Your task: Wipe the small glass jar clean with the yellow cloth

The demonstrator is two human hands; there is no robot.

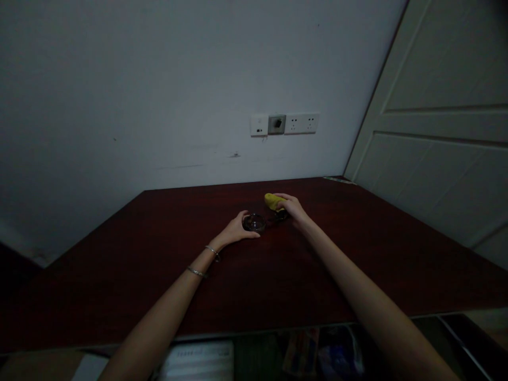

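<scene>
On the dark red table stands a small clear round glass dish (254,223). My left hand (237,228) curls round its left side, thumb at the near rim and fingers at the far rim. Just to the right, my right hand (292,207) grips a yellow, soft-looking piece (274,201) that could be a cloth or a sponge. Beneath that hand lies a small dark, shiny object (280,215), partly covered and too dim to name. A narrow gap separates the dish from this dark object.
The table (190,211) meets a pale wall with a row of sockets and switches (300,124). A white panelled door (440,121) stands at the right. Below the near edge, a silver box (198,361) and several packages sit on a lower level.
</scene>
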